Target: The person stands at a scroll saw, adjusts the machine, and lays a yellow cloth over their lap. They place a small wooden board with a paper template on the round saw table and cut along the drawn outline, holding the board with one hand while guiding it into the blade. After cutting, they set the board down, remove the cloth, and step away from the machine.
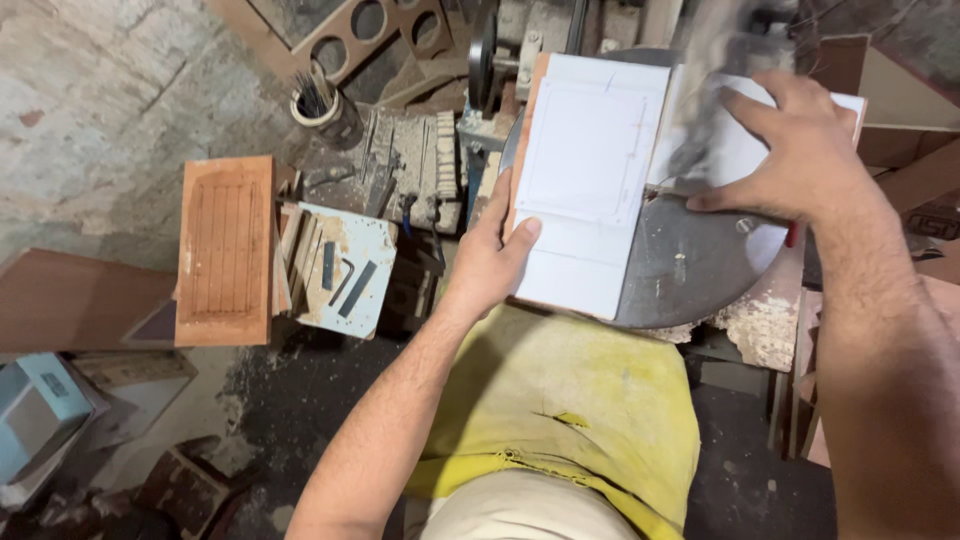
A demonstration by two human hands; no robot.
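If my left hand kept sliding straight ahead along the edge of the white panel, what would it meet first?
Probably the grey metal machine parts just beyond the left hand, which grips the white laminated board by its brown edge. Depth is unclear, so it might pass above them.

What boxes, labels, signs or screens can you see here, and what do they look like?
No signs or screens show.
Light blue box: lower left on the floor, blocky, with a small dark mark too small to tell.
White sheet: a rectangle with faint pencil lines, on the board that the left hand and right hand hold.
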